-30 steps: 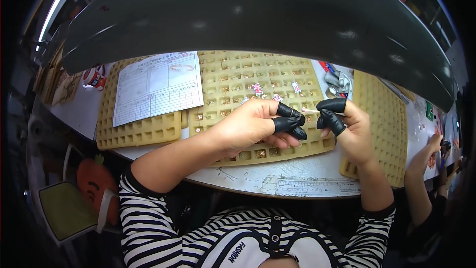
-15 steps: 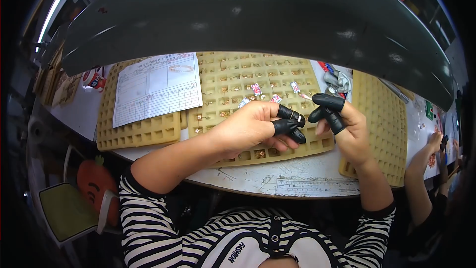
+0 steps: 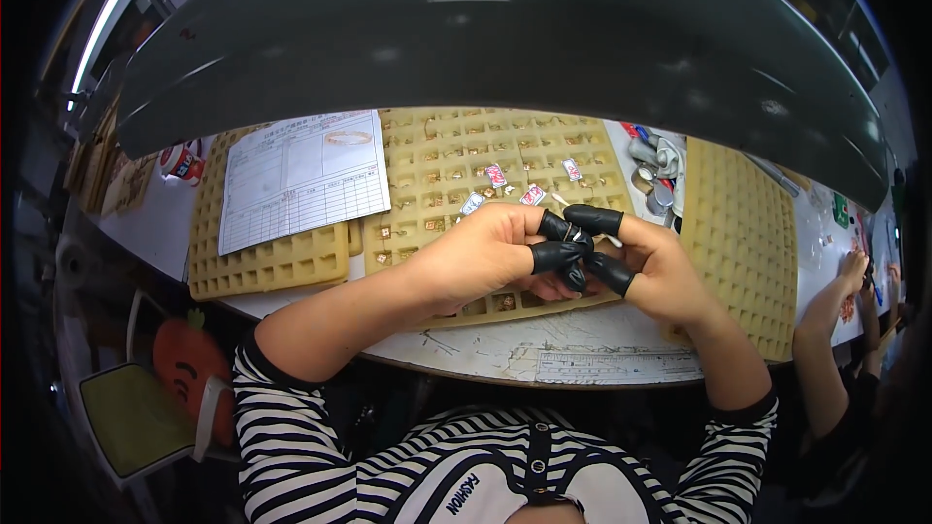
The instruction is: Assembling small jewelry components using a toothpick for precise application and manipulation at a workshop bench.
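White table (image 3: 466,357), dark hood (image 3: 466,58), paper (image 3: 301,194), fingers (image 3: 557,257) over tray (image 3: 408,252)

Black-and-white striped short sleeves (image 3: 291,442) end in black cuffs (image 3: 281,375) — glossy black cots (image 3: 555,257) cover several fingers (image 3: 594,220).

Small piece (image 3: 577,236) mostly hidden by my black finger cots (image 3: 555,257); kind too small to tell. Part of white swab (image 3: 560,200) hidden by my right hand (image 3: 668,277). Far end of yellow compartment tray (image 3: 610,180) hidden behind grey hood (image 3: 485,53). Print on paper sheet (image 3: 306,184) too small to read.
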`<state>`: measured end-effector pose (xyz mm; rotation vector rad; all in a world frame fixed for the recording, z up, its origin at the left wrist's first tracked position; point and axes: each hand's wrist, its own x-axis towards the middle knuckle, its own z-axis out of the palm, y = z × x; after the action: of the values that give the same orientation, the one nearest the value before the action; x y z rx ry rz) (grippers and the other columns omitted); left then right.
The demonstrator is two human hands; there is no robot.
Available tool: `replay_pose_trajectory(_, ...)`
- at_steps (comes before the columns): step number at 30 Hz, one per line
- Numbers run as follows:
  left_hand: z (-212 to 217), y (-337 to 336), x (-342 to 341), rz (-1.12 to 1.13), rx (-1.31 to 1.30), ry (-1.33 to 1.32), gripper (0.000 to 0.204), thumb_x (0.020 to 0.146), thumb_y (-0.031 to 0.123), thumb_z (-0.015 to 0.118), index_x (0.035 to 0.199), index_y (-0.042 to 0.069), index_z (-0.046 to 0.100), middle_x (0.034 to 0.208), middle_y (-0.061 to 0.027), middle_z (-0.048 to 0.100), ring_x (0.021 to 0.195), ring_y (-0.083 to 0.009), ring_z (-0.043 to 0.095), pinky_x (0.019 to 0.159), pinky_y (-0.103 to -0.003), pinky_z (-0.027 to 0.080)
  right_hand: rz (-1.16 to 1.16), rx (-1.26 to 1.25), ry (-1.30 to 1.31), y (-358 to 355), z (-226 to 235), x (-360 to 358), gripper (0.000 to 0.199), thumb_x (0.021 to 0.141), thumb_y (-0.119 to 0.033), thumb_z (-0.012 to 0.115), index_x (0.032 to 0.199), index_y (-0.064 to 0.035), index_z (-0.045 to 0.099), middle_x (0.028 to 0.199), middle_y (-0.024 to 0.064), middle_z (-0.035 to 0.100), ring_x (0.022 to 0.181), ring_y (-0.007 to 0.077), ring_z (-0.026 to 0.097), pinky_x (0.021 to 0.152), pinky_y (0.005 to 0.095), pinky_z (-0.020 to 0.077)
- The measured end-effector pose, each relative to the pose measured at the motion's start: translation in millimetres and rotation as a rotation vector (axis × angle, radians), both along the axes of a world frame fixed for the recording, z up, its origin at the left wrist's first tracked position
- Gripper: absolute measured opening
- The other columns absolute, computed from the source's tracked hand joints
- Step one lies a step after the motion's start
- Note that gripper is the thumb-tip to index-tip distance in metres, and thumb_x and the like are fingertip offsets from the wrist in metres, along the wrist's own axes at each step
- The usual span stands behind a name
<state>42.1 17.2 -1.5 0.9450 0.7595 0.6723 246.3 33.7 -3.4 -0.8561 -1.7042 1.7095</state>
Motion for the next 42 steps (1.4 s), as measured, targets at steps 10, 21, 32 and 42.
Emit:
replay_pose_trajectory(10, 3.7, -2.0, -2.9, 0.015, 0.038, 0.093, 0.018, 0.087, 0.011, 0.057, 0.101, -0.001, 0.058, 0.087, -0.0094, 0.064, 0.08, -0.0174, 0.064, 0.071, -0.027, 0.052, -0.179, 0.842, -0.262, 5.7, 1.2, 7.2, 0.017, 0.073, 0.003, 0.063, 0.089, 0.0001, 0.064, 0.071, 0.0099, 0.058, 0.058, 0.0208, 0.056, 0.051, 0.0284, 0.0428)
replay_pose_trajectory(21, -0.7, 2.5, -4.7, 0.057, 0.235, 0.183, 0.014, 0.089, 0.01, 0.054, 0.1, 0.002, 0.059, 0.086, -0.0065, 0.066, 0.077, -0.0118, 0.064, 0.068, -0.022, 0.05, -0.196, 0.872, -0.26, 4.3, 11.4, 9.6, 0.013, 0.072, 0.004, 0.065, 0.084, 0.0015, 0.064, 0.074, 0.0112, 0.062, 0.063, 0.0206, 0.059, 0.055, 0.0277, 0.0454)
replay_pose_trajectory(32, -0.1, 0.9, -1.0, 0.043, 0.108, 0.117, 0.017, 0.09, 0.013, 0.054, 0.1, 0.003, 0.062, 0.086, -0.0066, 0.065, 0.077, -0.0135, 0.064, 0.069, -0.024, 0.051, -0.195, 0.826, -0.237, 6.0, 7.0, 12.3, 0.023, 0.075, 0.004, 0.06, 0.097, 0.0038, 0.063, 0.074, 0.0122, 0.06, 0.062, 0.0208, 0.058, 0.056, 0.0275, 0.0453)
replay_pose_trajectory(42, -6.5, 1.8, -0.5, 0.153, 0.193, 0.186, 0.016, 0.087, 0.016, 0.058, 0.098, 0.005, 0.064, 0.085, -0.006, 0.068, 0.074, -0.0081, 0.062, 0.06, -0.018, 0.042, -0.201, 0.719, -0.218, -1.7, 8.7, 12.7, 0.025, 0.079, 0.005, 0.056, 0.104, 0.0013, 0.057, 0.077, 0.0096, 0.065, 0.061, 0.0152, 0.061, 0.057, 0.0258, 0.0483)
